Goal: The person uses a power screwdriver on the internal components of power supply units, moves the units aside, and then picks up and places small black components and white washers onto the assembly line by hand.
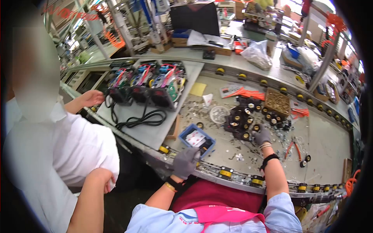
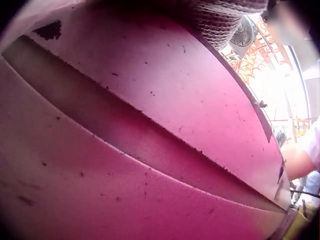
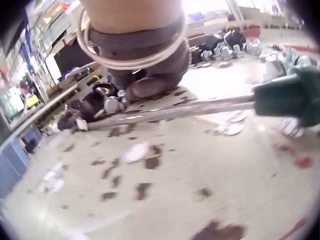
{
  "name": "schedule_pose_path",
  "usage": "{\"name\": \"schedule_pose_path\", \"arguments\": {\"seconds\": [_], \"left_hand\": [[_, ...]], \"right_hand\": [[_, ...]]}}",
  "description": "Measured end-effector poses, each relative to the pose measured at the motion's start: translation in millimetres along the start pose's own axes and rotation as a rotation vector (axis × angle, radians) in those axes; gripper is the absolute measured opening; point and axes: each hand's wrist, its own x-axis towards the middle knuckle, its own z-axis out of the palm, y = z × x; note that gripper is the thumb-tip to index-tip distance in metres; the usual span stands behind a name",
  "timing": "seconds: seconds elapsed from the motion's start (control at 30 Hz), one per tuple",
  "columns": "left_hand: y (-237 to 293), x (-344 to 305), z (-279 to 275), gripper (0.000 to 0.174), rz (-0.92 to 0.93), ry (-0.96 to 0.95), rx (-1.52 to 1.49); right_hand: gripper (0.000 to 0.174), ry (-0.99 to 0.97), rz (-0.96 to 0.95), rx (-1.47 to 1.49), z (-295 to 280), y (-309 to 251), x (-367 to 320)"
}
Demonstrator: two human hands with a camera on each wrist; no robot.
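My right hand (image 1: 261,135), in a grey glove, reaches into a pile of black parts (image 1: 237,119). Its curled fingertips hold a black round part with a brass-coloured centre (image 1: 256,127). In the right wrist view, a screwdriver with a green handle (image 3: 285,97) spans the space in front of the glove. My left hand (image 1: 185,162), also gloved, is at the near corner of a blue bin (image 1: 213,144) holding white and black pieces. Its fingers are mostly hidden; the left wrist view shows a glove edge (image 2: 220,20) above a pink-tinted surface (image 2: 210,105).
Red-handled pliers (image 1: 297,149) lie right of my right hand. Beyond the pile stand a box of small brass-coloured pieces (image 1: 277,101) and a white round dish (image 1: 219,114). Assembled units with cables (image 1: 145,93) occupy the left board, beside another person's hand (image 1: 92,98). Rollers (image 1: 225,173) line the near edge.
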Motion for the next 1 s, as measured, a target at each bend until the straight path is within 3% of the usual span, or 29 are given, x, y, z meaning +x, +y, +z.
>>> {"name": "schedule_pose_path", "arguments": {"seconds": [0.07, 0.1, 0.53, 0.6, 0.67, 0.73, 0.83, 1.0], "left_hand": [[1, 0, -1, 0.017, -0.005, -0.009, 0.010], [2, -1, 1, 0.017, -0.009, -0.019, 0.002], [1, 2, 0, 0.017, 0.005, -0.033, 0.004], [0, 0, 1, 0.017, 0.015, -0.022, 0.033], [-2, -1, 1, 0.018, 0.010, -0.029, 0.047], [-1, -1, 2, 0.018, 0.004, -0.031, 0.068], [-2, -2, 4, 0.019, 0.008, -0.024, 0.061], [-3, -1, 3, 0.019, 0.013, -0.026, 0.049]], "right_hand": [[0.057, -0.047, 0.089, -0.056, -12, -20, -7], [0.054, 0.008, 0.027, -0.110, -3, -4, -1], [0.049, -0.006, 0.067, -0.068, -3, -1, 4], [0.044, 0.070, -0.013, -0.102, 8, 17, 13], [0.040, 0.064, 0.021, -0.070, 32, 58, 39], [0.040, 0.034, 0.074, -0.045, 35, 64, 43], [0.045, -0.020, 0.131, -0.006, 17, 36, 27], [0.038, 0.127, -0.067, -0.130, 37, 70, 43]]}}
